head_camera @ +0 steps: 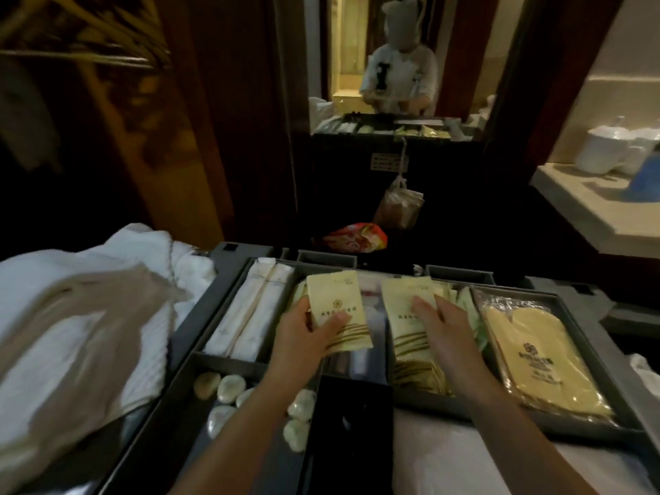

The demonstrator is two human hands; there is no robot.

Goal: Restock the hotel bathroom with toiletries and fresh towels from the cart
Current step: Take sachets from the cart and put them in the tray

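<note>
A grey divided tray point(589, 423) on the cart holds toiletries. My left hand point(307, 330) grips a pale yellow sachet point(339, 309) lifted above the tray's middle compartment, thumb across its front. My right hand point(439, 326) rests on a stack of matching yellow sachets point(407, 316) in the compartment to the right, fingers laid over the top one. White long packets point(253, 309) lie in the far left compartment. Small round wrapped soaps point(228, 387) fill the near left compartment. White towels point(71, 316) are piled to the left of the tray.
Yellow slippers in clear wrap point(543, 355) lie at the tray's right. A black box point(350, 423) sits at the tray's near edge. A red bag point(353, 237) and a hanging plastic bag point(400, 205) are beyond. A counter with white cups point(600, 151) stands right. A mirror point(393, 66) faces me.
</note>
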